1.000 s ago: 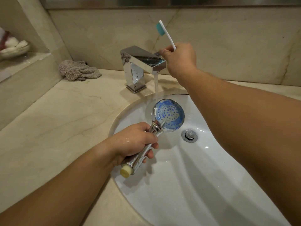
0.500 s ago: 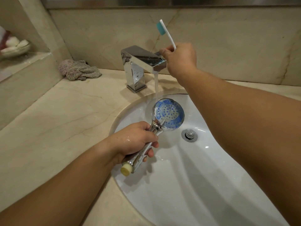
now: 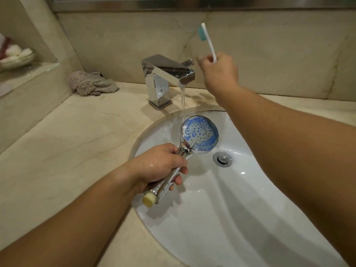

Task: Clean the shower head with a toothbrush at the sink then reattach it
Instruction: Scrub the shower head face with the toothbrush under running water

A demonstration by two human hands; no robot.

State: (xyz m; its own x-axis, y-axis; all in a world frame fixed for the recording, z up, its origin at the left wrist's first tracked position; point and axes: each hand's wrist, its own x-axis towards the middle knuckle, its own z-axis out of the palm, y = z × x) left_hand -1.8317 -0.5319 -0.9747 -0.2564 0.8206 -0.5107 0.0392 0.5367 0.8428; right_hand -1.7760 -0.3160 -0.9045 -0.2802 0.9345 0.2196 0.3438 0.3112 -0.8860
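A chrome shower head (image 3: pixel 200 136) with a round blue-dotted face is held over the white sink (image 3: pixel 221 209). Its face tilts up under a thin stream of water from the chrome tap (image 3: pixel 165 74). My left hand (image 3: pixel 159 166) grips its handle, whose cream end sticks out below the fingers. My right hand (image 3: pixel 219 70) is raised just right of the tap and holds a white toothbrush (image 3: pixel 208 41) by its lower handle. The teal bristles point up and left, well above the shower head.
A crumpled grey cloth (image 3: pixel 90 86) lies on the beige marble counter (image 3: pixel 67 143) left of the tap. A glass dish (image 3: pixel 17 56) sits on a raised ledge at far left. The sink drain (image 3: pixel 222 158) is right of the shower head. A marble wall stands behind.
My right hand has drawn back from the tap to the right with the toothbrush. The water still runs. My left hand and the shower head have stayed put.
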